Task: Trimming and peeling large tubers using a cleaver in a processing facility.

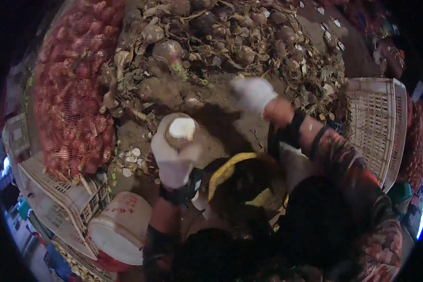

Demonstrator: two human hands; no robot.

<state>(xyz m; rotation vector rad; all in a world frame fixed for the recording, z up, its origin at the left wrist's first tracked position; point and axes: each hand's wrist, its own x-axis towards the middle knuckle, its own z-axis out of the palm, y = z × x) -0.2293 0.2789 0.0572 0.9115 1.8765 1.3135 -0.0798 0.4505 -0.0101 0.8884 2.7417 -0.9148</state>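
My left hand (171,162), in a whitish glove, grips a round root vegetable (181,128) with a pale, freshly cut white face turned up. My right hand (256,94), also gloved in white, is stretched out toward the pile, up and to the right of the left one. Motion smears its fingers, so whether they hold anything cannot be made out. Before both hands spreads a heap of earthy root vegetables (168,49) with dry, withered tops. White slices (132,154) are scattered on the ground left of my left hand.
A tall red mesh sack (75,84) full of reddish produce stands at left. Below it are a pale plastic crate (77,192) and a white bucket (122,221). Close to my body is a dark, yellow-rimmed container (221,175). Another slatted crate (371,124) stands at right.
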